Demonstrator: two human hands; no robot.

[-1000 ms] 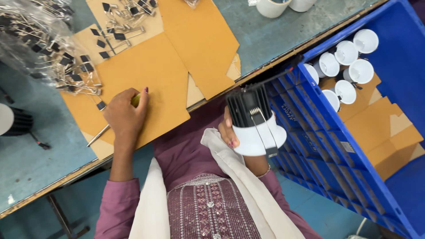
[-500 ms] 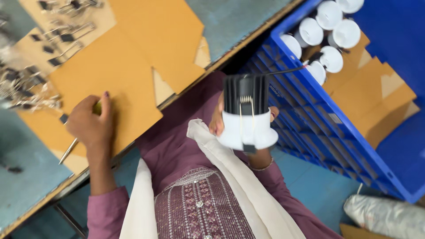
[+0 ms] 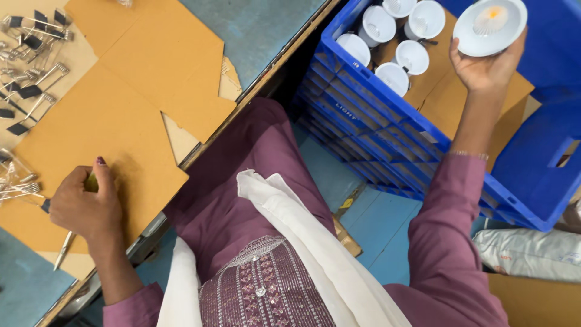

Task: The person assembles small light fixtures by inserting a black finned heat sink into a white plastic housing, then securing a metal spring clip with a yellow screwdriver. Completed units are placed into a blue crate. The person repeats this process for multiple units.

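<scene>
At upper right of the frame, the right hand (image 3: 484, 63) holds a round white downlight (image 3: 489, 25) face-up over the blue crate (image 3: 387, 115), fingers clamped under its rim. At lower left, the left hand (image 3: 85, 206) rests on the bench's cardboard (image 3: 121, 121), fingers curled together.

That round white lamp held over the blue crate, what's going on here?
A person seated at a workbench holds a round white lamp in the right hand, above a blue crate lined with cardboard where several similar white lamps sit. The left hand rests on cardboard sheets on the bench, closed around something small and greenish. Metal spring clips lie scattered nearby.
</scene>
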